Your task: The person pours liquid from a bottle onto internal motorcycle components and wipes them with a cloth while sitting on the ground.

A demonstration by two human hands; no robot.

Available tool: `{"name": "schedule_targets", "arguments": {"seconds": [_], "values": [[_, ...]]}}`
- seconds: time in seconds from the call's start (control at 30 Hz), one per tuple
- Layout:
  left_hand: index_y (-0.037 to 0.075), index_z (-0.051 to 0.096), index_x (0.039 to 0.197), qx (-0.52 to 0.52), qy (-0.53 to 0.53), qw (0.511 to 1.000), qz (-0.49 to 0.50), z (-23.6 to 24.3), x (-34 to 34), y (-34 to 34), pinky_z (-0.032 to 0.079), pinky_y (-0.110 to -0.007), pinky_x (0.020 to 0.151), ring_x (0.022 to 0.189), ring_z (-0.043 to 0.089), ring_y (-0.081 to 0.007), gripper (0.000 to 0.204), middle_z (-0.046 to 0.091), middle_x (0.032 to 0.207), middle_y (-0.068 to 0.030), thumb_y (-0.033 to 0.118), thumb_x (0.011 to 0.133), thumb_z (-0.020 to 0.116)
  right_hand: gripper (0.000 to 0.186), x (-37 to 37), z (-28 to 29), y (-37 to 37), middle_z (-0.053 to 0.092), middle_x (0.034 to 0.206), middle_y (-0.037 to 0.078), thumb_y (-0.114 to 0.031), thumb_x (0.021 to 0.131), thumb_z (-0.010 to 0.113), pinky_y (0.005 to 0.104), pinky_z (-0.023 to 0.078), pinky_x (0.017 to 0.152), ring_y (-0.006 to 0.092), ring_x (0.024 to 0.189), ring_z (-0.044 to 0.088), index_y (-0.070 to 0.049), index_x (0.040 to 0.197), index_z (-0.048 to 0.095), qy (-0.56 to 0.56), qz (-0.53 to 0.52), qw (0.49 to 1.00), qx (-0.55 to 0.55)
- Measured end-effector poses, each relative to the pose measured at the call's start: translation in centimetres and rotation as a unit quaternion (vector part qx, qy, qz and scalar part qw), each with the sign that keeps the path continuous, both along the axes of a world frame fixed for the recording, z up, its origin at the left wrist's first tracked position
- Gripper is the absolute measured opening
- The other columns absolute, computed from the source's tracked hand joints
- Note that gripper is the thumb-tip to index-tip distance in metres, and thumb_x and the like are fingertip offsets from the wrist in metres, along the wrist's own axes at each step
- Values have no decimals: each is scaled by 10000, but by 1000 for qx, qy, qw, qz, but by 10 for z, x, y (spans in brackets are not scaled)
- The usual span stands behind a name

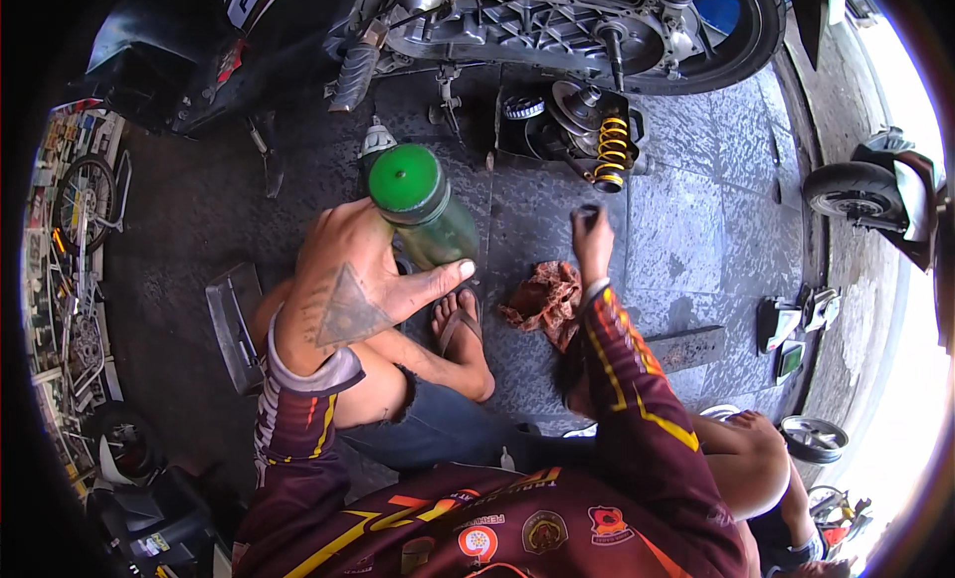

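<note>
My left hand [363,265] is wrapped round a green plastic bottle [438,225] with a bright green cap, held tilted in front of me. My right hand [595,245] is closed on a small dark round part [587,214], too small to make out its kind. Below that hand a crumpled reddish-brown rag [544,304] lies on the floor. Beyond the hands, a dark tray [639,130] holds a yellow coil spring [612,150], a metal pulley disc [577,108] and other parts. The scooter's opened engine case [517,26] is at the far side.
A drill-like tool [376,138] stands behind the bottle. On the left lies a grey metal tray [235,324]. To the right are a flat dark bar [684,347], a loose wheel rim [814,439] and another motorcycle's wheel [851,193]. Shelves of goods line the left side.
</note>
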State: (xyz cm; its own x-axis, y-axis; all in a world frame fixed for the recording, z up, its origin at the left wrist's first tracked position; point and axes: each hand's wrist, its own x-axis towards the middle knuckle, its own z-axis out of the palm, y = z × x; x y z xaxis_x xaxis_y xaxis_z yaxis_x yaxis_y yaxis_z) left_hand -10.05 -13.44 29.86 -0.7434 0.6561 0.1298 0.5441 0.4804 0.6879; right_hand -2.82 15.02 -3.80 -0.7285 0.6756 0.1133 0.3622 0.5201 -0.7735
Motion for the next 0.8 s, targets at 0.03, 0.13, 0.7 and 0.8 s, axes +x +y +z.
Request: {"name": "schedule_targets", "arguments": {"seconds": [0.03, 0.13, 0.7, 0.8], "values": [[77, 681, 901, 3, 14, 1000, -12, 0, -1, 4, 543, -400, 621, 704, 696, -317, 317, 704, 800, -111, 281, 707, 828, 317, 29, -17, 5, 651, 938, 205, -286, 850, 710, 456, 501, 760, 415, 867, 620, -43, 1038, 631, -31, 44, 997, 58], [82, 688, 888, 23, -13, 1000, 6, 1, 0, -7, 543, -399, 619, 695, 693, -317, 296, 701, 788, -104, 269, 706, 827, 230, 67, 25, -27, 616, 887, 170, -244, 860, 701, 428, 480, 777, 357, 875, 611, -38, 954, 665, -84, 132, 986, 59], [68, 611, 1084, -123, -65, 988, -71, -93, 25, 43, 532, -424, 810, 910, 675, -374, 489, 694, 972, -183, 289, 693, 806, 220, 89, 106, 79, 697, 954, 99, -84, 973, 560, 277, 508, 796, 124, 875, 627, 75, 1103, 638, 217, -58, 968, -111], [74, 603, 1112, -147, -128, 975, -110, -135, 37, 62, 529, -425, 821, 924, 679, -359, 516, 692, 1007, -184, 266, 682, 817, 215, 90, 146, 100, 699, 956, 99, -78, 965, 569, 276, 509, 801, 129, 871, 634, 78, 1091, 646, 250, -70, 964, -57]]}}
